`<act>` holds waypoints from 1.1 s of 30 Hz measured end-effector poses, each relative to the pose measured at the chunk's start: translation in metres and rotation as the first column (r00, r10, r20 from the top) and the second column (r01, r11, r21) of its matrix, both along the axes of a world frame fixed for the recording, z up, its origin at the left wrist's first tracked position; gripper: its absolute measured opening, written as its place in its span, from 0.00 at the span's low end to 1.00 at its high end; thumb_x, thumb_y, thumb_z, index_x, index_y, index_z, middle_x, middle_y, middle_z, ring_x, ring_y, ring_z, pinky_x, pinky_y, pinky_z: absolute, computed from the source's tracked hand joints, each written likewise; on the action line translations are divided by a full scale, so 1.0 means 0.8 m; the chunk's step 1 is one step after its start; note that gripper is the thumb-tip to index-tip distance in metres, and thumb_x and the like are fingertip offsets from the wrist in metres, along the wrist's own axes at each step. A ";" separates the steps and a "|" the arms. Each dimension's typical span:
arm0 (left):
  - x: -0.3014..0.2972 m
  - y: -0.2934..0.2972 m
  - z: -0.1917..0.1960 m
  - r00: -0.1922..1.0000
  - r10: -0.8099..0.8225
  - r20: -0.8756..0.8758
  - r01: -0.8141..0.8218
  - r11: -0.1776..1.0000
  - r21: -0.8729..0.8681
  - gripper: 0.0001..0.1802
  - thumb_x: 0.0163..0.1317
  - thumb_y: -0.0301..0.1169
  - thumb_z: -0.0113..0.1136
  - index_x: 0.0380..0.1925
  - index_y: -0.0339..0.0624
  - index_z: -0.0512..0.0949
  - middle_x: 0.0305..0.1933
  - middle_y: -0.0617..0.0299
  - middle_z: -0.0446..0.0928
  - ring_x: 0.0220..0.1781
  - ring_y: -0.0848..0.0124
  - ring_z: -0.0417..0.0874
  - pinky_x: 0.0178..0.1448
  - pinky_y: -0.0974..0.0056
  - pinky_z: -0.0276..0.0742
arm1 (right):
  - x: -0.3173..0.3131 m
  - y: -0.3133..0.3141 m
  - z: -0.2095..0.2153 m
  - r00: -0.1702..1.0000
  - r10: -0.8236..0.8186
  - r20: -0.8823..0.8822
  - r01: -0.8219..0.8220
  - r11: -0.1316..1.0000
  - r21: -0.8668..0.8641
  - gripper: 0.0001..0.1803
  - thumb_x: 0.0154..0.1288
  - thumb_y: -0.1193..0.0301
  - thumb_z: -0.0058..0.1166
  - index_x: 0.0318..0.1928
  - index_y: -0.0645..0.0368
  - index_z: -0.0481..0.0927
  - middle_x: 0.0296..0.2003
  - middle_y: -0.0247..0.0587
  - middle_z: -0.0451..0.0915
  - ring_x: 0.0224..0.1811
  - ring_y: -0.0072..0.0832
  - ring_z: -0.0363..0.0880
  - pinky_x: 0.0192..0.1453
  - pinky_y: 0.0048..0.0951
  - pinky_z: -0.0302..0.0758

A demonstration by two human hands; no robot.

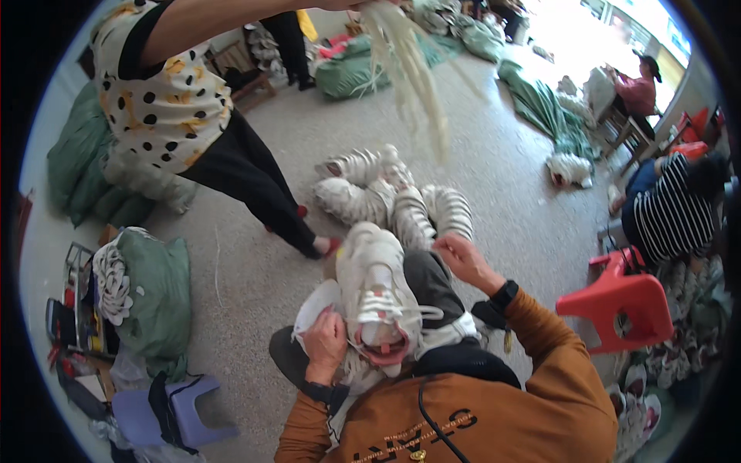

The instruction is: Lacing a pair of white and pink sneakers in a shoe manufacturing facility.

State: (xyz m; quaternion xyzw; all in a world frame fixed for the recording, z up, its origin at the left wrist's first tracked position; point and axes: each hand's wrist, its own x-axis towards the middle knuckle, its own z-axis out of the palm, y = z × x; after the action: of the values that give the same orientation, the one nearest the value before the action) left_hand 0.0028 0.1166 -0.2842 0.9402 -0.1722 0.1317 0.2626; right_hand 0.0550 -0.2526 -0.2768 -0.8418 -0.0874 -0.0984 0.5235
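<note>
"Two hands showed at the lower middle of the frame. What did each hold?" the student asked.

"The left hand (pixel 326 339) was closed on the side of a white sneaker (pixel 378 297) that lay sole-down on the person's lap, toe toward the top of the frame. The right hand (pixel 463 258) was raised just right of the toe, its fingertips drawn narrowly together as in a pinch. Whether a strand ran up into that pinch was too fine to tell."

"Which step appeared to be in hand?"

"Lacing, by the look of it. A white lace (pixel 421 312) crossed the upper and trailed off to the right of the shoe, loose rather than taut."

"What would a further move have called for?"

"A steady brace from the left hand, so that any pull tightened the lace instead of dragging the shoe off the knee, and a clean aim at the eyelets."

"And around the person?"

"A pile of white sneakers (pixel 386 193) lay on the floor just above the lap. A standing person (pixel 177 100) at the upper left held a bundle of pale strands (pixel 409 69) at the top centre. A red stool (pixel 617 297) stood at the right, a blue stool (pixel 181 405) at the lower left, beside green sacks (pixel 158 293)."
</note>
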 end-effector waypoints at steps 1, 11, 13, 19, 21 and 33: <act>0.002 0.002 0.001 1.000 0.011 -0.010 -0.011 1.000 0.016 0.10 0.72 0.31 0.52 0.34 0.39 0.79 0.36 0.48 0.82 0.38 0.46 0.84 0.40 0.48 0.78 | -0.002 -0.004 0.003 1.000 -0.012 0.004 0.012 1.000 -0.012 0.07 0.70 0.75 0.54 0.44 0.64 0.82 0.36 0.44 0.83 0.36 0.32 0.83 0.40 0.32 0.79; 0.005 -0.002 0.007 0.996 0.006 -0.087 -0.004 1.000 0.027 0.11 0.72 0.31 0.52 0.41 0.38 0.82 0.43 0.49 0.84 0.44 0.48 0.86 0.45 0.52 0.80 | -0.052 -0.029 -0.020 0.968 -0.084 -0.236 0.100 0.993 0.057 0.09 0.70 0.74 0.52 0.45 0.65 0.82 0.36 0.45 0.84 0.38 0.32 0.83 0.44 0.33 0.79; 0.003 -0.003 0.008 0.990 0.013 -0.139 -0.007 0.999 0.047 0.10 0.71 0.30 0.52 0.40 0.37 0.81 0.45 0.48 0.85 0.47 0.48 0.86 0.49 0.52 0.81 | -0.055 -0.028 -0.033 0.965 -0.083 -0.249 0.111 0.989 0.098 0.09 0.70 0.74 0.52 0.45 0.65 0.83 0.36 0.45 0.84 0.38 0.32 0.83 0.44 0.33 0.79; 0.002 0.001 0.003 0.999 0.004 -0.050 -0.002 1.000 0.031 0.13 0.74 0.34 0.50 0.43 0.39 0.82 0.40 0.49 0.83 0.40 0.48 0.85 0.41 0.52 0.79 | -0.051 -0.010 -0.039 0.951 -0.045 -0.305 0.087 0.988 0.125 0.10 0.70 0.73 0.52 0.45 0.65 0.82 0.36 0.47 0.84 0.37 0.33 0.83 0.45 0.34 0.79; 0.002 0.001 0.003 0.997 0.011 -0.080 -0.008 0.999 0.037 0.14 0.74 0.34 0.50 0.43 0.39 0.82 0.40 0.49 0.83 0.40 0.48 0.85 0.42 0.52 0.79 | -0.050 -0.004 -0.035 0.954 -0.042 -0.298 0.075 0.992 0.100 0.10 0.70 0.73 0.52 0.45 0.65 0.82 0.36 0.48 0.84 0.37 0.33 0.83 0.45 0.34 0.79; -0.004 -0.002 0.016 0.989 -0.002 -0.149 0.013 0.998 0.069 0.10 0.71 0.30 0.52 0.41 0.37 0.81 0.43 0.47 0.83 0.45 0.47 0.85 0.48 0.51 0.80 | -0.053 0.005 -0.016 0.981 -0.002 -0.193 0.010 0.999 0.044 0.09 0.69 0.74 0.52 0.44 0.64 0.82 0.37 0.51 0.84 0.42 0.45 0.85 0.48 0.38 0.79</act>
State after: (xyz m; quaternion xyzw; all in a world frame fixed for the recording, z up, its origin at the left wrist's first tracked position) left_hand -0.0001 0.1154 -0.2714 0.9554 -0.1601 0.0542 0.2423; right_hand 0.0130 -0.2483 -0.2893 -0.8357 -0.0316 -0.0199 0.5479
